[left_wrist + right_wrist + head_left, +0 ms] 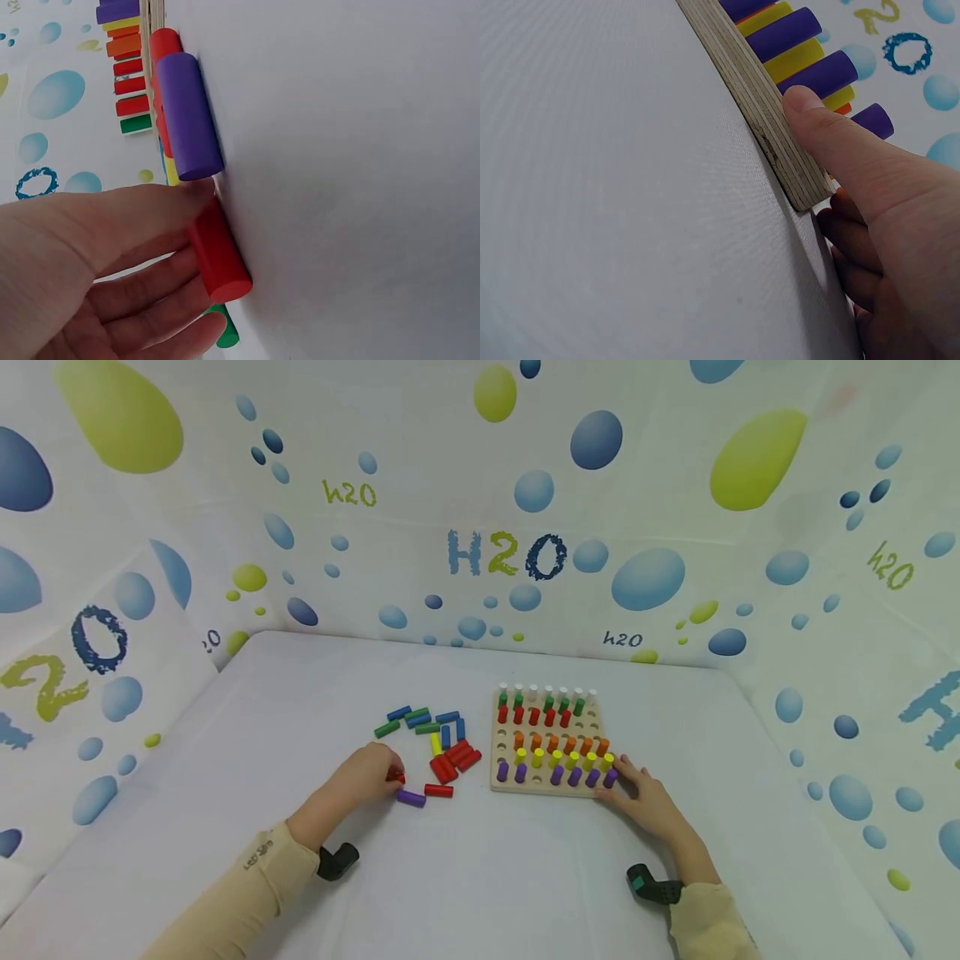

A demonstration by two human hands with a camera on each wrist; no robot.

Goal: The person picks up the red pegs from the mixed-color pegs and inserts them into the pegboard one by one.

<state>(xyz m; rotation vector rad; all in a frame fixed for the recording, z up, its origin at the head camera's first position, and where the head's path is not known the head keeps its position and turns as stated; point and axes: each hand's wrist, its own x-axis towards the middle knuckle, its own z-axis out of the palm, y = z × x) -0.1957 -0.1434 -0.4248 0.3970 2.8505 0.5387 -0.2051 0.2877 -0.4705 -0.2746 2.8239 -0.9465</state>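
Observation:
My left hand (pixel 367 774) pinches a red peg (pixel 225 259) between thumb and fingers, low over the table. A purple peg (pixel 411 798) lies right beside its fingertips, with another red peg (pixel 438 791) just to the right. My right hand (pixel 643 800) grips the near right corner of a wooden pegboard (pixel 761 124), thumb on the front edge and fingers along the side. Rows of white, green, red, orange, yellow and purple pegs stand upright in the board; some holes show bare, including one in the purple row and several at the left.
Loose blue pegs (pixel 446 737), green pegs (pixel 387 728), a yellow peg (pixel 436 744) and more red pegs (pixel 444 768) lie scattered left of the board. The white table (pixel 480 877) meets a patterned sheet (pixel 420 593) behind and at both sides.

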